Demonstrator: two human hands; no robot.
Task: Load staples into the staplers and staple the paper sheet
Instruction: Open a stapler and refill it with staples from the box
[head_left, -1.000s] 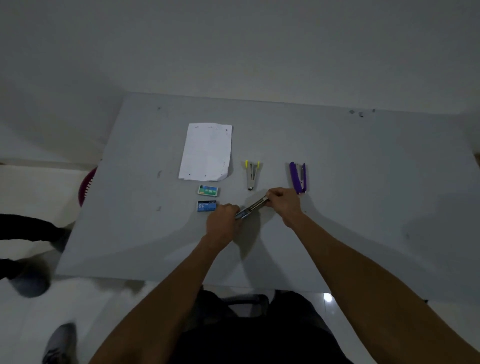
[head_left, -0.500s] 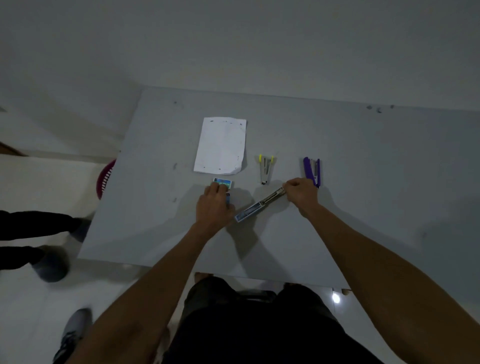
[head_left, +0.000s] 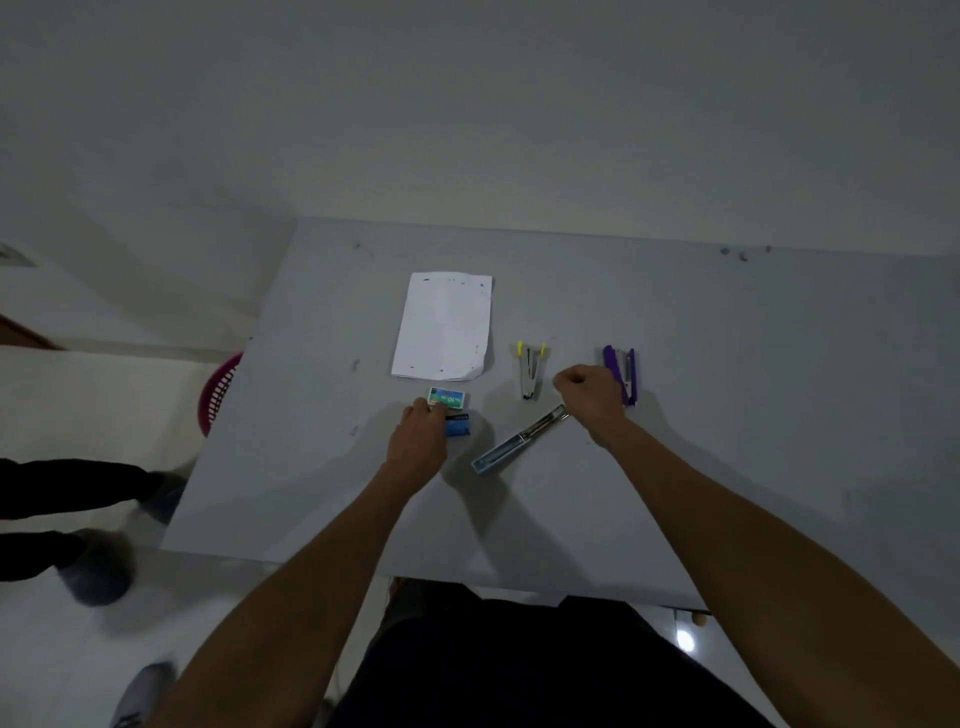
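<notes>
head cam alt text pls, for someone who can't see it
Seen from above, a left hand reaches two small staple boxes while the right hand touches the end of an opened stapler. Paper and two more staplers lie beyond on a grey table.

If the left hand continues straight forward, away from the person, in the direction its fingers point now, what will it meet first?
The left hand already has its fingertips at the green staple box, so that box comes first. Beyond it lies the paper sheet. The blue staple box sits just beside the hand, not ahead.
</notes>
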